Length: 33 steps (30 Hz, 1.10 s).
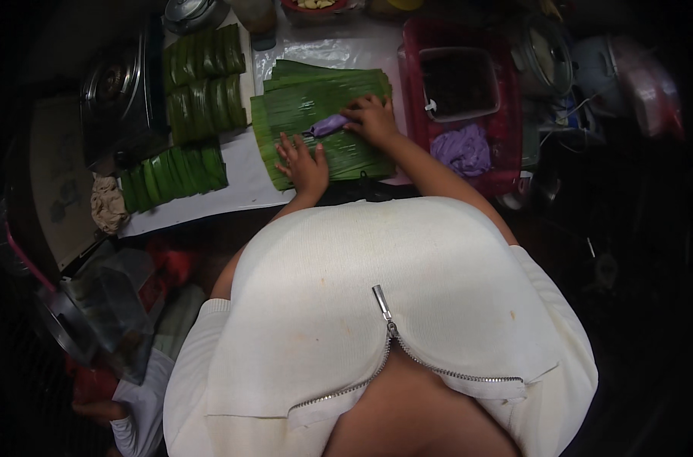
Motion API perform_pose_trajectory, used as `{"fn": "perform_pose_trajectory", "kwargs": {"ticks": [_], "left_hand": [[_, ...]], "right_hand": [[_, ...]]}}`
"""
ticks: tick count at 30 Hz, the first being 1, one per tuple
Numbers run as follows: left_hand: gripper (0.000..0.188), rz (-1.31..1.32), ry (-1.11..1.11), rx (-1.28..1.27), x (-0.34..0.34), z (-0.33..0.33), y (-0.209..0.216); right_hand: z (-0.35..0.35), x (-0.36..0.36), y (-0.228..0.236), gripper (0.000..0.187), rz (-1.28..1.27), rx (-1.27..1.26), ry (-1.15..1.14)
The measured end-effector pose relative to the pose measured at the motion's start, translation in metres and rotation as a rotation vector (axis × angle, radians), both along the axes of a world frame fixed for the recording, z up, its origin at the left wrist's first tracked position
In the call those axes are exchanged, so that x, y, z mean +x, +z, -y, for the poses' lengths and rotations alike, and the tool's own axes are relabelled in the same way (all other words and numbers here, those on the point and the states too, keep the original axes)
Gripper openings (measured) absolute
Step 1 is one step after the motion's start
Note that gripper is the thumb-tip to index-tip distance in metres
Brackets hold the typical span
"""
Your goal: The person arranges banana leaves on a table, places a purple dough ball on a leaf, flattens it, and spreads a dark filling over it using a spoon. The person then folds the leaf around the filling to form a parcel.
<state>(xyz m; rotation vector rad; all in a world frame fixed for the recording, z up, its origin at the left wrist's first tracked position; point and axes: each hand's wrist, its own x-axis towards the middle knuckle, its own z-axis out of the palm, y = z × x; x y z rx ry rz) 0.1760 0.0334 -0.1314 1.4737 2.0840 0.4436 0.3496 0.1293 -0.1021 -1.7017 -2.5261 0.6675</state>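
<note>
A stack of flat green banana leaves point(304, 91) lies on the table in front of me. Across its middle rests a small roll of purple dough point(329, 126), with a dark filling showing at its left end. My left hand point(304, 164) is open, its fingers spread on the leaves just left of and below the roll. My right hand point(373, 122) has the roll's right end between thumb and fingers, partly hiding it. A larger lump of purple dough point(460, 150) sits in the red tray point(510, 164) to the right.
Leaf-wrapped parcels point(205, 95) stand in rows at the left, with more parcels point(175, 177) below them. A gas stove point(114, 84) and crumpled cloth point(108, 204) are farther left. The red tray also holds a clear container point(460, 80) of dark filling. A person's sleeve point(144, 404) shows at lower left.
</note>
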Motion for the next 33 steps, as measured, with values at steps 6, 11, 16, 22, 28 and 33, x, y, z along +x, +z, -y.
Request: {"fn": "perform_pose_trajectory", "kwargs": {"ticks": [6, 11, 16, 22, 28, 33], "left_hand": [[0.044, -0.049, 0.016, 0.078, 0.0, -0.008, -0.001], [0.025, -0.1, -0.094, 0.247, -0.029, -0.028, -0.007], [0.015, -0.088, -0.222, 0.283, -0.045, -0.04, -0.012], [0.015, -0.005, -0.178, 0.367, -0.036, -0.04, -0.013], [0.032, -0.021, -0.137, 0.29, -0.01, -0.022, -0.001], [0.047, -0.207, -0.319, 0.183, 0.0, -0.013, 0.006]], "right_hand": [[-0.001, -0.019, -0.007, 0.032, -0.11, 0.134, 0.122], [-0.008, -0.045, -0.012, 0.028, -0.129, 0.052, 0.199], [-0.01, -0.049, -0.014, 0.021, -0.119, 0.023, 0.17], [-0.01, -0.049, -0.015, 0.027, -0.087, -0.008, 0.129], [-0.003, -0.031, -0.022, 0.04, -0.158, 0.017, 0.076], [-0.005, -0.023, -0.019, 0.05, -0.146, 0.092, 0.1]]}}
